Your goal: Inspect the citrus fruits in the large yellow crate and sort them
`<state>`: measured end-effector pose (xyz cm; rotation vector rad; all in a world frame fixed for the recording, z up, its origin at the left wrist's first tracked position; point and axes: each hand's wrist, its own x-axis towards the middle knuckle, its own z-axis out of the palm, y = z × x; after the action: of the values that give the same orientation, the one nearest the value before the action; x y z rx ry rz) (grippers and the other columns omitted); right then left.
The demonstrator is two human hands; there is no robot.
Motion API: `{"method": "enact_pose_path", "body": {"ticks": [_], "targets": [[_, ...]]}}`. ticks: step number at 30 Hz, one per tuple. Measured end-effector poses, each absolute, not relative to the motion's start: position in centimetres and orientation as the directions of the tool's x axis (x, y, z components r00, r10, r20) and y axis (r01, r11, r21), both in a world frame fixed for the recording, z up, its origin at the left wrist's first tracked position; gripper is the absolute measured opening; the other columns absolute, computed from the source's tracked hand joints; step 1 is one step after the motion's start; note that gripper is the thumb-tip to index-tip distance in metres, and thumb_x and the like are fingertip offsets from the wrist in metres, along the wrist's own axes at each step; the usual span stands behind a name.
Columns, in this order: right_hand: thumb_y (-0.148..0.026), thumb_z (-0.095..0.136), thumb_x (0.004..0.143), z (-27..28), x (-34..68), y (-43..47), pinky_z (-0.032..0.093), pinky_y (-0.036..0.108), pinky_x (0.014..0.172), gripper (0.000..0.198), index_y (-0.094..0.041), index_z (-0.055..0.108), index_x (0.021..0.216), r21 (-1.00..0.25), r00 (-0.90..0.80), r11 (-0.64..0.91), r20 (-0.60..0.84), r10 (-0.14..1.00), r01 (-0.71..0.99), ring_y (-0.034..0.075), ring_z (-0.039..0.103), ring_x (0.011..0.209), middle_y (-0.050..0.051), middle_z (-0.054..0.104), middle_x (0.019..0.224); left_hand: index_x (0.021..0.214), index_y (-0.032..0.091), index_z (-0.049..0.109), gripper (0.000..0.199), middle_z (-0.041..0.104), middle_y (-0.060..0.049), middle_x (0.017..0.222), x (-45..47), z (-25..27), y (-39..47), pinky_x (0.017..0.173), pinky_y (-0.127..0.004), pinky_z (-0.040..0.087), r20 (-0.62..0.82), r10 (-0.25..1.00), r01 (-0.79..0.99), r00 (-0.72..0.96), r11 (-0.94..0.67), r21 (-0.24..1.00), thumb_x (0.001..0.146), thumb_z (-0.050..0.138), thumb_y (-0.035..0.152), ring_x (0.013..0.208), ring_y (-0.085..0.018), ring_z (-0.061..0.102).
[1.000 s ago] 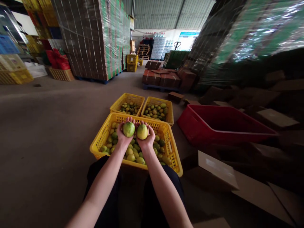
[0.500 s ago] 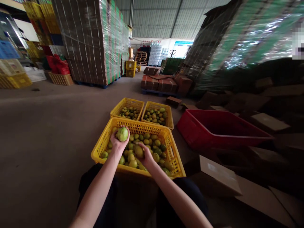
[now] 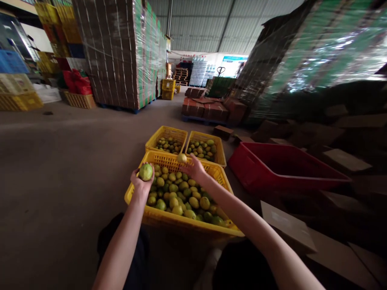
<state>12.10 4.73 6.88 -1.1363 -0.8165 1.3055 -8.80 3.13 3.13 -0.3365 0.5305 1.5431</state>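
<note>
My left hand (image 3: 143,179) is wrapped round a green lemon (image 3: 146,171) above the left rim of the near yellow crate (image 3: 193,224). My right hand (image 3: 196,169) is stretched over the far side of that crate, its fingers spread. Just beyond its fingertips a pale yellow lemon (image 3: 182,158) is in the air, apart from the hand. Yellow and green lemons (image 3: 173,188) fill much of the near crate. Two smaller yellow crates, a left one (image 3: 150,141) and a right one (image 3: 222,155), stand behind it, both holding lemons.
A red tub (image 3: 254,169) stands to the right, with cardboard boxes (image 3: 287,225) lying round it. Tall wrapped pallet stacks (image 3: 111,56) rise on both sides. Flat red-brown cartons (image 3: 205,109) sit on a blue pallet further back. Concrete floor (image 3: 60,161) stretches to the left.
My right hand has moved up and away from inside the near crate and let go of a lemon. My left hand has shifted left, still holding the green lemon.
</note>
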Motion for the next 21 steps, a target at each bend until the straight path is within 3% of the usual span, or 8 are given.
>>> {"method": "enact_pose_path", "body": {"ticks": [2, 4, 8, 10, 13, 16, 21], "targets": [[-0.041, 0.050, 0.088, 7.9, 12.9, 7.0, 0.059, 0.038, 0.064, 0.022, -0.021, 0.053, 0.096, -0.881, 0.183, -0.186, -0.288, 0.940, -0.435, 0.017, 0.067, 0.062, 0.003, 0.065, 0.085, 0.099, 0.019, 0.066, 0.030, 0.068, -0.004, 0.071, -8.3, 2.7, 3.2, 0.069, -0.032, 0.060, -0.505, 0.863, -0.991, -0.024, 0.045, 0.126, 0.081, 0.042, 0.019, 0.072, -0.019, 0.071], [-0.037, 0.046, 0.089, 7.0, 13.7, 6.4, 0.058, 0.034, 0.064, 0.021, -0.020, 0.057, 0.094, -0.848, 0.086, -0.263, -0.338, 0.937, -0.459, 0.017, 0.069, 0.067, 0.004, 0.067, 0.090, 0.100, 0.020, 0.067, 0.031, 0.069, -0.004, 0.073, -7.9, 2.5, 3.2, 0.070, -0.032, 0.060, -0.481, 0.876, -0.989, -0.019, 0.055, 0.140, 0.080, 0.042, 0.018, 0.074, -0.020, 0.072], [-0.028, 0.043, 0.088, 0.7, 14.1, 0.6, 0.056, 0.030, 0.066, 0.023, -0.016, 0.062, 0.089, -0.844, -0.209, -0.517, -0.485, 0.849, -0.142, 0.016, 0.070, 0.069, 0.007, 0.071, 0.090, 0.097, 0.020, 0.067, 0.029, 0.069, -0.005, 0.075, -7.5, 2.5, 3.1, 0.071, -0.033, 0.061, -0.506, 0.862, -0.980, -0.041, 0.065, 0.190, 0.080, 0.042, 0.018, 0.076, -0.020, 0.071], [-0.028, 0.041, 0.088, -2.0, 13.3, -2.0, 0.056, 0.031, 0.068, 0.025, -0.015, 0.063, 0.090, -0.838, -0.248, -0.541, -0.541, 0.803, 0.076, 0.017, 0.071, 0.070, 0.009, 0.071, 0.090, 0.094, 0.019, 0.065, 0.025, 0.068, -0.005, 0.076, -7.3, 2.5, 2.8, 0.071, -0.034, 0.061, -0.543, 0.839, -0.968, -0.047, 0.095, 0.231, 0.081, 0.043, 0.019, 0.076, -0.020, 0.071], [-0.029, 0.035, 0.092, -3.3, 11.3, -3.7, 0.057, 0.030, 0.070, 0.032, -0.016, 0.063, 0.100, -0.847, -0.365, -0.226, -0.427, 0.827, 0.481, 0.017, 0.072, 0.078, 0.010, 0.071, 0.099, 0.088, 0.019, 0.061, 0.016, 0.067, -0.005, 0.079, -6.7, 2.4, 2.4, 0.069, -0.038, 0.062, -0.573, 0.819, -0.932, -0.021, 0.192, 0.308, 0.082, 0.046, 0.021, 0.078, -0.022, 0.070], [-0.032, 0.047, 0.090, -2.6, 10.1, -3.9, 0.056, 0.031, 0.076, 0.028, -0.020, 0.065, 0.107, -0.779, -0.466, -0.001, -0.376, 0.801, 0.628, 0.020, 0.072, 0.089, 0.007, 0.073, 0.102, 0.083, 0.019, 0.058, 0.009, 0.065, -0.005, 0.076, -5.7, 1.8, 1.9, 0.065, -0.039, 0.062, -0.599, 0.800, -0.874, 0.013, 0.300, 0.382, 0.082, 0.049, 0.018, 0.072, -0.020, 0.069], [-0.020, 0.075, 0.066, -3.1, 10.7, -5.0, 0.053, 0.047, 0.087, 0.027, -0.014, 0.073, 0.092, -0.414, -0.390, 0.193, -0.468, 0.793, 0.889, 0.040, 0.067, 0.106, 0.020, 0.073, 0.103, 0.085, 0.016, 0.060, 0.007, 0.065, -0.005, 0.069, -3.9, 0.0, -0.2, 0.046, -0.027, 0.056, -0.716, 0.689, -0.607, 0.117, 0.620, 0.498, 0.083, 0.054, 0.019, 0.059, -0.019, 0.068]]}}
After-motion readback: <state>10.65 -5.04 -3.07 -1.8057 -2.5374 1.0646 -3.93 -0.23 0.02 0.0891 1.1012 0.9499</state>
